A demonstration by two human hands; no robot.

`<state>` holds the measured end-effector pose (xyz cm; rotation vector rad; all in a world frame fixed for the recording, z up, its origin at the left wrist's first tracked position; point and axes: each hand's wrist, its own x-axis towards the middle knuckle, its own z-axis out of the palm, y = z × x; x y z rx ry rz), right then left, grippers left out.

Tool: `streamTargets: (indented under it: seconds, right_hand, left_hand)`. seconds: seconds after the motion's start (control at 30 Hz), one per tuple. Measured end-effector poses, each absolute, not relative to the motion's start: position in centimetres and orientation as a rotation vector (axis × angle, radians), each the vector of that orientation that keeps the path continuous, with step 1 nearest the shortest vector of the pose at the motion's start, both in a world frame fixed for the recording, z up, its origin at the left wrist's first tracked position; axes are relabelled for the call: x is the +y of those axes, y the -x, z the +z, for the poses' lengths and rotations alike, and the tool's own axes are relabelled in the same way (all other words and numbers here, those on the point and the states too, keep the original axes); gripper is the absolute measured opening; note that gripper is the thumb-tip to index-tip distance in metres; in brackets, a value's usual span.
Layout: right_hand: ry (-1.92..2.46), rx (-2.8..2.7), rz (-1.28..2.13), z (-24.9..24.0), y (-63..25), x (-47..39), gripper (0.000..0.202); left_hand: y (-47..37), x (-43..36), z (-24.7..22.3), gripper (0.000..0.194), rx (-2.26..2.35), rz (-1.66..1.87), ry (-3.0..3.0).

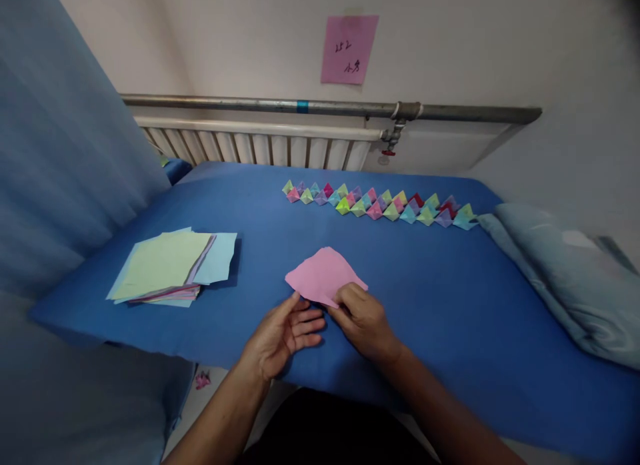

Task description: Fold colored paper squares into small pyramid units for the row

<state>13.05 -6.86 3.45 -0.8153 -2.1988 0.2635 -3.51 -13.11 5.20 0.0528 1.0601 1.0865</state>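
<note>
A sheet of pink paper (pixel 323 273) is held above the blue bed surface, its near corner pinched between the thumb and fingers of my right hand (pixel 364 320). My left hand (pixel 285 333) lies palm up just below the paper's left side, fingers spread apart. Its thumb tip is at the paper's near edge; whether it touches I cannot tell. Farther back, folded paper pieces (pixel 375 210) in many colours stand in staggered rows. To the left rests a loose stack of coloured paper (pixel 163 265), with a pale yellow-green sheet on top.
A blue cloth (pixel 270 232) covers the bed. At the right lies a folded grey-green blanket (pixel 565 272). A blue curtain (pixel 75 132) hangs on the left. Along the back wall run a radiator (pixel 280 150) and a metal pipe (pixel 225 104); a pink note (pixel 349 50) is taped above.
</note>
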Motion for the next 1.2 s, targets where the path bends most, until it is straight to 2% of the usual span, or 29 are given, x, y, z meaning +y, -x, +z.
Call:
streamTargets:
  seconds: [0.23,0.47,0.6,0.77,0.9,1.03,1.1,1.2]
  right_hand:
    - [0.750,-2.101,0.498,3.8,-13.3,-7.9,0.017]
    - [1.100,-1.510,0.579,5.8,-17.5,-8.1,0.014]
    - [1.199,-1.069,0.774,6.9,-20.0,-7.7,0.028]
    - [1.115,-0.870,0.848,6.9,-21.3,-6.5,0.036]
    - [1.104,-1.040,0.640,7.4,-21.4,-5.2,0.028]
    - [1.095,-1.608,0.359,6.8,-19.5,-4.7,0.025]
    - [1.029,-1.900,0.411,5.8,-18.2,-4.9,0.029]
    - [0.955,-2.061,0.609,4.3,-16.8,-5.3,0.028]
  left_hand:
    - [2.5,-12.3,5.2,0.017,1.072,1.154,-0.092]
    - [2.3,-11.4,5.7,0.041,1.097,1.125,-0.047]
    - [1.6,-10.6,5.5,0.031,1.160,1.076,-0.172]
    - [0.5,-9.6,5.4,0.020,1.220,1.005,-0.244]
    - [-0.3,-8.8,5.7,0.015,1.249,0.971,-0.220]
    - [-0.6,-8.5,5.9,0.011,1.185,0.972,-0.184]
    - [-0.5,-8.5,6.1,0.012,1.118,0.971,-0.162]
    - [-0.1,-8.5,6.2,0.020,1.038,0.969,-0.122]
